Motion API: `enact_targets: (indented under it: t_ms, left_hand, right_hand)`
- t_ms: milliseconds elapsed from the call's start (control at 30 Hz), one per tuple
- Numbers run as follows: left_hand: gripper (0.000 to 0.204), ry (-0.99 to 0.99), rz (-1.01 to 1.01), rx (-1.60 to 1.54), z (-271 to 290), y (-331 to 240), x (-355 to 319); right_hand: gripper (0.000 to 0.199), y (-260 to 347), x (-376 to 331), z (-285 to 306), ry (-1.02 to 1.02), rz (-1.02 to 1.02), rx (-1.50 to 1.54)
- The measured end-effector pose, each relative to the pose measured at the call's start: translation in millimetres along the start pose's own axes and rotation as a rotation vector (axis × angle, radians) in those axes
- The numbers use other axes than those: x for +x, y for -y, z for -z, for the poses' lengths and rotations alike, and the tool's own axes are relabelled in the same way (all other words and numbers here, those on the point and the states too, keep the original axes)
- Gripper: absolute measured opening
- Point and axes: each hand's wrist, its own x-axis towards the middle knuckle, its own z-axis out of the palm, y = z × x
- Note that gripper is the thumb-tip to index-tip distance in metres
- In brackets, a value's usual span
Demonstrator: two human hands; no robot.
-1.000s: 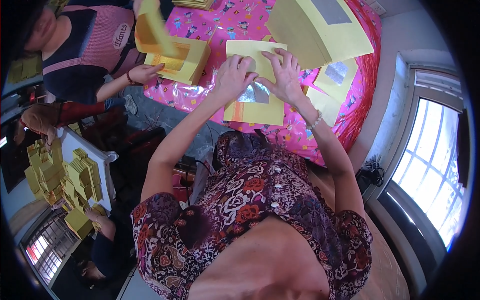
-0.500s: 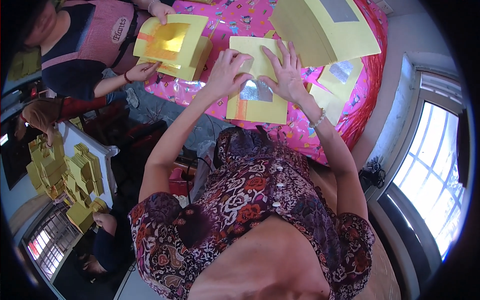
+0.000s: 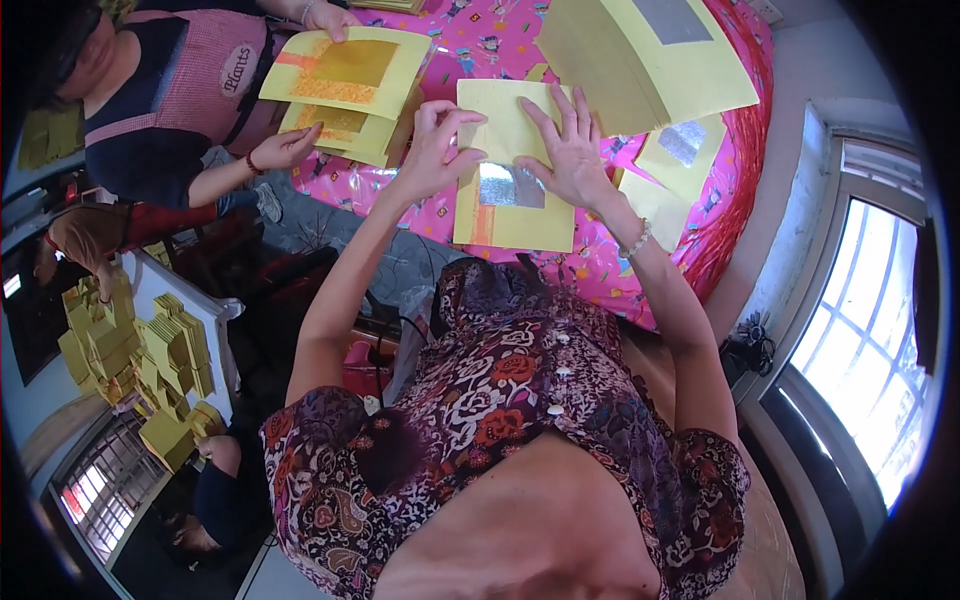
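Observation:
A yellow paper sheet (image 3: 515,230) lies on the pink table cover in front of me, with its far part folded over toward me. A silver foil patch and an orange streak show on its near part. My right hand (image 3: 573,150) rests on the folded part with fingers spread. At the sheet's left edge is my left hand (image 3: 435,150), its thumb and forefinger apart at the edge and the other fingers bent. Neither hand grips anything that I can make out.
Stacked yellow sheets (image 3: 600,70) stand at the far right, beside red strands (image 3: 745,150). Another foil-patched sheet (image 3: 685,150) lies beyond my right wrist. At left, a co-worker holds yellow sheets with gold patches (image 3: 350,65). Folded yellow papers (image 3: 175,345) cover a white table farther left.
My left hand has drawn back leftward from the middle of the fold to the sheet's left edge. My right hand stays nearly in place. The co-worker's sheets have tilted.

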Motion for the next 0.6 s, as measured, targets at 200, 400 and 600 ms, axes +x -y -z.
enact_targets:
  t_ms: [200, 400, 600]
  left_hand:
    - [0.049, 0.044, -0.008, -0.025, -2.6, 4.4, -5.3]
    - [0.047, 0.054, -0.065, -0.046, 2.8, 2.3, -17.2]
    - [0.045, 0.050, -0.069, -0.081, 9.8, 6.4, -11.9]
  right_hand:
    - [0.083, 4.3, -1.9, 7.8, 0.010, -0.005, -0.003]
    - [0.084, 12.2, -12.2, 11.5, 0.032, -0.019, 0.004]
    - [0.082, 13.9, -0.3, 16.6, 0.014, -0.006, -0.034]
